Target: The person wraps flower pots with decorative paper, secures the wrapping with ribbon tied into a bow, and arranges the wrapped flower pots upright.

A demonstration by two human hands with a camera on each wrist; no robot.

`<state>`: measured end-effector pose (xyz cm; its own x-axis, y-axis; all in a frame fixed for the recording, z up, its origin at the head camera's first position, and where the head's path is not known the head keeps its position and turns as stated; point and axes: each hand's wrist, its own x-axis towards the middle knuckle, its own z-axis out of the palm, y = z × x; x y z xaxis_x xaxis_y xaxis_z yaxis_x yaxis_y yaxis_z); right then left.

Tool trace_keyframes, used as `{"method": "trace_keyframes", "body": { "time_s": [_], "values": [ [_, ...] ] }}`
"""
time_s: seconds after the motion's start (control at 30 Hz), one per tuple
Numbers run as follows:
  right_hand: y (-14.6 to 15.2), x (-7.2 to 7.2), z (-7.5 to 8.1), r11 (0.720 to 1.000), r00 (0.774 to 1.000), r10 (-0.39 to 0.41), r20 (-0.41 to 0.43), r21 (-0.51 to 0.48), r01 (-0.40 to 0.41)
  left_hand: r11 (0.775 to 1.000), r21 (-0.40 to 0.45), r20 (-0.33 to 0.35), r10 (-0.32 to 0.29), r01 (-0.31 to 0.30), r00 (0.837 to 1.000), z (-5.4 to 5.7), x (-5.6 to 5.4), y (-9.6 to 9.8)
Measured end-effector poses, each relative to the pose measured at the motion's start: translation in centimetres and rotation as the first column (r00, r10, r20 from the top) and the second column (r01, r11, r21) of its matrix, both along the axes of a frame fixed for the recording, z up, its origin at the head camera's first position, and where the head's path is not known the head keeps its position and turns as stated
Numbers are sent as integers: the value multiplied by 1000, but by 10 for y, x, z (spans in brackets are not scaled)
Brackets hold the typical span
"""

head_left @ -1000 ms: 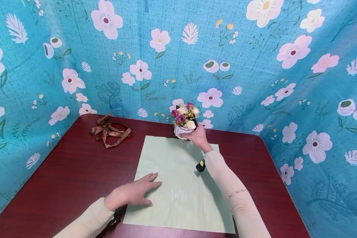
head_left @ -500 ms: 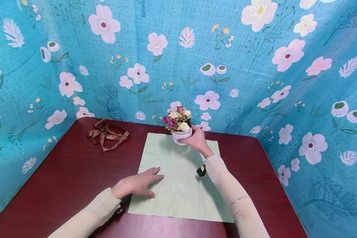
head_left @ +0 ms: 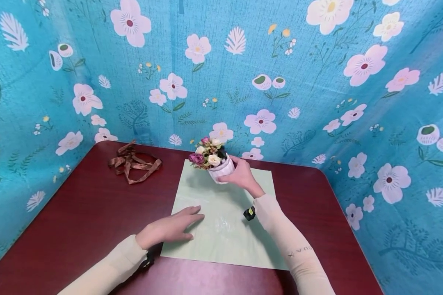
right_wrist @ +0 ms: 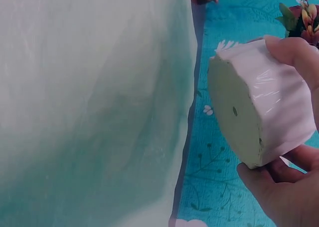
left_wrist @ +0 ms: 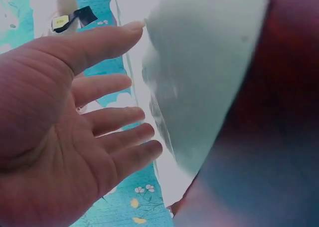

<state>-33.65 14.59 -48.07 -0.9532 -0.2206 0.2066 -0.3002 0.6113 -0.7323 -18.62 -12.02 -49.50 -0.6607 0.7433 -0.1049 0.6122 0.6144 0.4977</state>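
My right hand (head_left: pixel 240 177) grips a small white flowerpot (head_left: pixel 220 170) of artificial flowers (head_left: pixel 206 155), purple and cream roses with some green. The pot leans to the left above the far part of a pale green sheet of wrapping paper (head_left: pixel 221 243). In the right wrist view, thumb and fingers wrap the sides of the pot (right_wrist: pixel 284 97), and its flat pale base with a small hole faces the camera. Over the sheet's left edge, my left hand (head_left: pixel 171 227) holds nothing, its fingers extended; the left wrist view shows the fingers (left_wrist: pixel 124 114) spread apart beside the paper (left_wrist: pixel 199 77).
A crumpled brown ribbon (head_left: pixel 133 162) lies at the back left of the dark red table (head_left: pixel 77 229). Blue flowered cloth (head_left: pixel 221 73) hangs behind the table and along both sides. A small black device (head_left: pixel 249 213) sits at my right wrist.
My right hand has brought the flowerpot from the sheet's far edge leftward and nearer, tilting it to the left. The left hand has stayed at the left edge with little movement.
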Motion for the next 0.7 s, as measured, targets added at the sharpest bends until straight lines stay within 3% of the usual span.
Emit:
{"method": "trace_keyframes", "body": {
  "time_s": [0.3, 0.7],
  "values": [
    [-17, 11, 4, 993, 993, 101, -68, 75, -96, 998, -32, -34, -52, 51, 998, 1, 9, -2],
    [-37, 30, 13, 962, 972, 214, -95, 192, -193, 999, -47, -5, -8, 7, 1000, 3, 14, 3]
  ]
}}
